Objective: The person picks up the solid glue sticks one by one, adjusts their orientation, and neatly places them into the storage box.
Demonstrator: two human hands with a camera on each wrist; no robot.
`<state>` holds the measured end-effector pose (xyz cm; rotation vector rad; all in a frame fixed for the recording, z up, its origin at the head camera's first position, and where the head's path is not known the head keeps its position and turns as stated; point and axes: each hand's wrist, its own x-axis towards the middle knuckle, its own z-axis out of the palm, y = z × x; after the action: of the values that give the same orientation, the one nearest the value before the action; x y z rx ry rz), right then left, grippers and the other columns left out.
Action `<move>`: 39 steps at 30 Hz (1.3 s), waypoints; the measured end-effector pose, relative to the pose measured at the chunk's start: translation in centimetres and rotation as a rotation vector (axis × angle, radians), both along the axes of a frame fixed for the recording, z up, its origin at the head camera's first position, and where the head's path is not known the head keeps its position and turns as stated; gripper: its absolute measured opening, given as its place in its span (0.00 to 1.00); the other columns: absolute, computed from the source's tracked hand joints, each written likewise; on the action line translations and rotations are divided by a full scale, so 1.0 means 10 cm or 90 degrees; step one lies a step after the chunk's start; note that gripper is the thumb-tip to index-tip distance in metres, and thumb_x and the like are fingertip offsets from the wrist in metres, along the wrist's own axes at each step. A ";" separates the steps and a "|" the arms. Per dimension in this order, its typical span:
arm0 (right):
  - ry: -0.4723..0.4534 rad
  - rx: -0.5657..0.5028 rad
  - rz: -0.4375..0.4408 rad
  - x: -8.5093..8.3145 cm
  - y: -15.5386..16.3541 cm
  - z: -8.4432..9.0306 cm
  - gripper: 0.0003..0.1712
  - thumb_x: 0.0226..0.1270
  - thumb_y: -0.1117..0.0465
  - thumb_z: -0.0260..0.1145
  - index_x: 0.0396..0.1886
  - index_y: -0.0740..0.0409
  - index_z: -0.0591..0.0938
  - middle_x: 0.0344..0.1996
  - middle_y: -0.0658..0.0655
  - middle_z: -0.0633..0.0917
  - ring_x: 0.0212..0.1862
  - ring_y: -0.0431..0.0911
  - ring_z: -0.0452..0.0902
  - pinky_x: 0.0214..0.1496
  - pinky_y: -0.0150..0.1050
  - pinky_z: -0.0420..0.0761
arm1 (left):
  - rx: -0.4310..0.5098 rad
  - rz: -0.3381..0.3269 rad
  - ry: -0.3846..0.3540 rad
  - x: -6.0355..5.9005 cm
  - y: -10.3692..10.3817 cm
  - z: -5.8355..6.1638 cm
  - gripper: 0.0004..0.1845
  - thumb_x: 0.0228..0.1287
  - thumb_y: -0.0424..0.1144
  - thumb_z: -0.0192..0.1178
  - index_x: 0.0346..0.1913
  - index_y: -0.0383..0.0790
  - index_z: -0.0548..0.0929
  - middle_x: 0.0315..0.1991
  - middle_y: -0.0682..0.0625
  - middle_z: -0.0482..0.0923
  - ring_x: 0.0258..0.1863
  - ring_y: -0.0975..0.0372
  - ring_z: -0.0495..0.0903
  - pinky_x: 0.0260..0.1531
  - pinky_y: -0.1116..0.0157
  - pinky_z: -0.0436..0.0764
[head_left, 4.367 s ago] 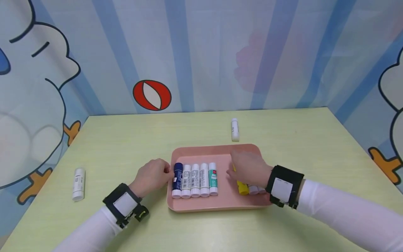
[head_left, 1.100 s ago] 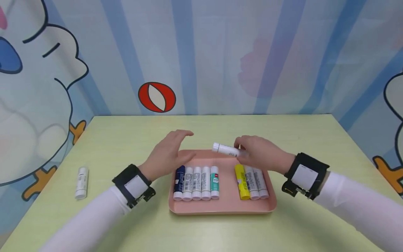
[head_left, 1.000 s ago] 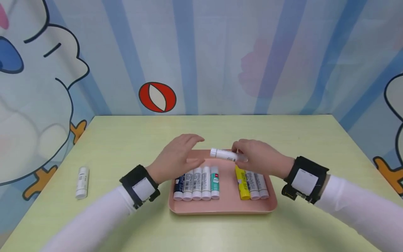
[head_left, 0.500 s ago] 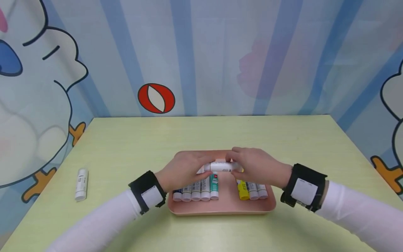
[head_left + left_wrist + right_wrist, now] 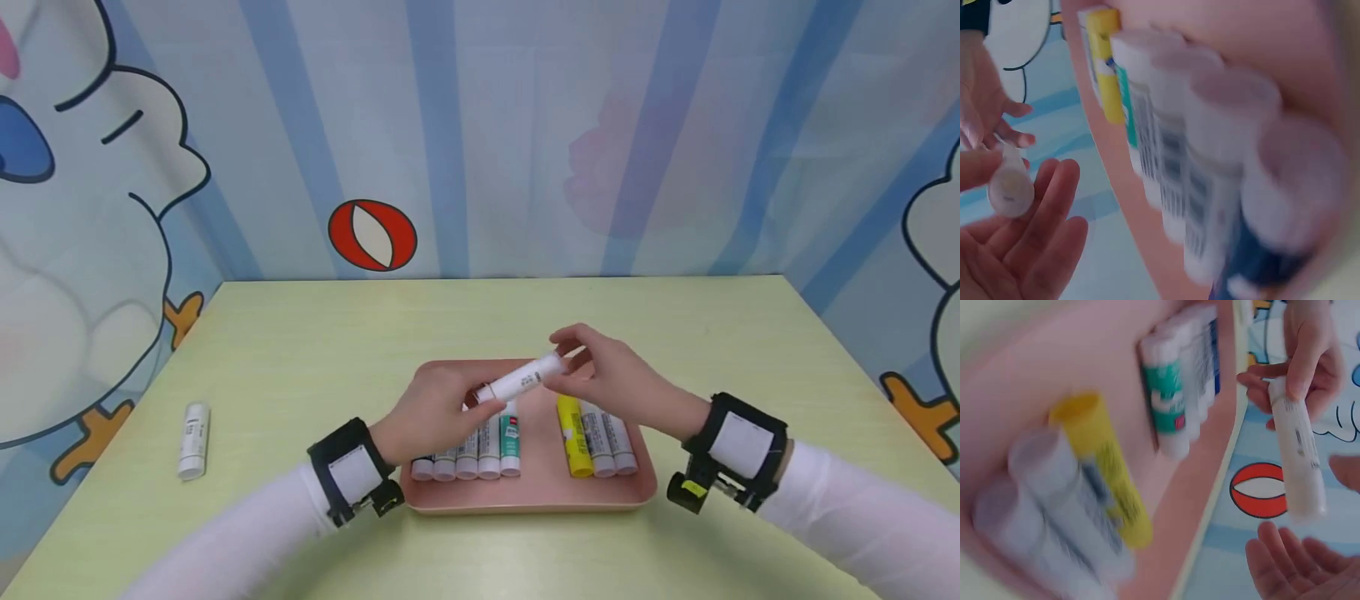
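My left hand (image 5: 435, 414) pinches one end of a white glue stick (image 5: 522, 379) between thumb and fingers, holding it tilted above the tray. At its other end is my right hand (image 5: 618, 379), thumb and fingers spread apart; in the right wrist view a gap shows between these fingers (image 5: 1288, 559) and the white tube. Below, in the pink tray (image 5: 536, 497), a row with a teal-labelled glue stick (image 5: 509, 442), several white ones and a navy one (image 5: 1279, 250) lies at the left, partly hidden by my left hand. A yellow glue stick (image 5: 574, 437) and two white ones (image 5: 609, 442) lie at the right.
Another white glue stick (image 5: 194, 440) lies on the pale yellow table (image 5: 315, 333), well left of the tray. A printed curtain wall (image 5: 502, 150) rises behind the table's far edge.
My right hand first brought the white glue stick from behind the tray. My left hand came over and took its end; my right hand has since let go and spread its fingers.
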<state>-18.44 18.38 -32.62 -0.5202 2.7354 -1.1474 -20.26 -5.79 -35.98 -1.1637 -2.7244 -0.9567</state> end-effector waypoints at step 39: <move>-0.169 -0.233 -0.204 -0.07 -0.08 -0.14 0.29 0.74 0.52 0.58 0.63 0.70 0.69 0.49 0.65 0.81 0.45 0.52 0.79 0.47 0.39 0.79 | -0.092 0.242 -0.114 0.02 -0.56 -0.04 0.16 0.68 0.49 0.60 0.49 0.42 0.79 0.27 0.53 0.75 0.23 0.61 0.72 0.21 0.65 0.69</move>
<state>-19.15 17.57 -34.00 0.0461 2.4433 -1.6719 -20.03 -11.41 -36.34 -0.5565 -3.0397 -0.8593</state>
